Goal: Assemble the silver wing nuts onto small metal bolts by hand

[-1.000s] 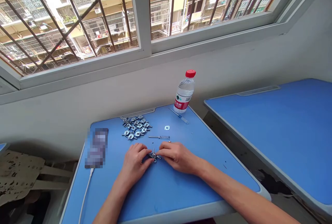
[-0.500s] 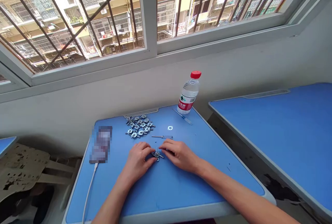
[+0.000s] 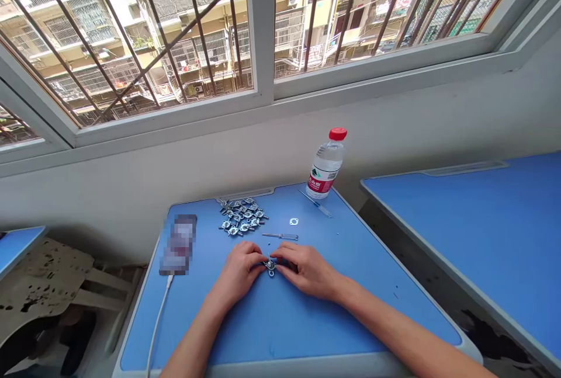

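A small metal fitting with a round centre, a ring at its lower end and a thin upright pin is between my two hands over the blue desk. My left hand pinches its left side between thumb and fingers. From the other side, my right hand closes thumb and fingers on it, hiding part of it. Just beyond them lies a small screwdriver with a clear handle. A pile of similar metal fittings is farther back on the left, and a thin flat plate with a hole sits to the right.
A water bottle with a red cap stands at the desk's back right corner, beside a slim blue-handled tool. At left lies a blurred phone with a white cable. Another blue desk is to the right.
The view has shifted, so everything appears slightly farther right and lower. My right thumb and fingers have come in closer around the metal fitting, and the fitting looks turned.
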`<state>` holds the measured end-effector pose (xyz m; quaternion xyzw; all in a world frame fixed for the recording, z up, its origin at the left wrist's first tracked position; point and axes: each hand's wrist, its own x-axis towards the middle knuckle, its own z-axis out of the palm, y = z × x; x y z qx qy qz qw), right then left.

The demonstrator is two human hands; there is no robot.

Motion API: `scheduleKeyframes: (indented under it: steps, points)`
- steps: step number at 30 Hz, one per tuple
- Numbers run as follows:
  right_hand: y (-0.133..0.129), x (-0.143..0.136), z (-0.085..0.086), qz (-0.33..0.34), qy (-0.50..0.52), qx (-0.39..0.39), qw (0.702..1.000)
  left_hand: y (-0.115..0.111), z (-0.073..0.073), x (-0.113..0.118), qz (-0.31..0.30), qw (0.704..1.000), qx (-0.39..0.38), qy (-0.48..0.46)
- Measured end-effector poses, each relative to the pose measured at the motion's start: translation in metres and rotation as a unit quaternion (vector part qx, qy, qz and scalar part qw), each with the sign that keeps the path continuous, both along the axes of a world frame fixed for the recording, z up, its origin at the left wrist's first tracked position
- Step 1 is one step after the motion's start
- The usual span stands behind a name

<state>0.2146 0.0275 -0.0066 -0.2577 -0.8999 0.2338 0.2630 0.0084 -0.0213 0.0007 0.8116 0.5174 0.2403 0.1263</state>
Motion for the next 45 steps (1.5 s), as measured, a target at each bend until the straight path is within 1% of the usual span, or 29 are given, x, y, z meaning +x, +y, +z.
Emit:
scheduleKeyframes:
  steps: [5, 10, 12, 16, 20, 29, 36, 45]
  points:
    - [-0.0006, 0.0013, 0.0024, 0.003, -0.024, -0.01, 1.0, -0.0004, -0.0006, -0.002, -0.004, 1.0, -0.019, -0.017]
    - [0.0003, 0.0043, 0.0008, 0.002, -0.037, -0.004, 0.999, -0.0025, 0.0034, -0.0031, 0.0, 0.999, -0.035, -0.022]
    - [0.0007, 0.0054, -0.001, 0.013, -0.037, 0.015, 0.999, -0.0029, 0.0049, -0.0029, 0.0, 1.0, -0.028, -0.006]
    - [0.0012, 0.0067, -0.0042, 0.034, -0.032, 0.058, 0.997, -0.0034, 0.0063, -0.0014, -0.016, 0.998, 0.008, 0.057]
    - [0.0008, 0.0069, -0.0051, 0.033, -0.035, 0.072, 0.996, -0.0046, 0.0067, -0.0007, -0.033, 0.995, 0.027, 0.089]
    - [-0.0005, 0.0069, -0.0024, 0.037, -0.042, 0.069, 0.996, -0.0036, 0.0046, -0.0017, -0.026, 0.996, 0.029, 0.079]
    - [-0.0004, 0.0065, -0.0038, 0.039, -0.035, 0.03, 0.998, -0.0043, 0.0035, 0.0003, -0.018, 0.996, 0.034, 0.079]
    - [0.0018, 0.0004, -0.0067, 0.002, -0.061, 0.022, 0.998, -0.0042, 0.003, 0.0001, -0.001, 0.997, 0.034, 0.073]
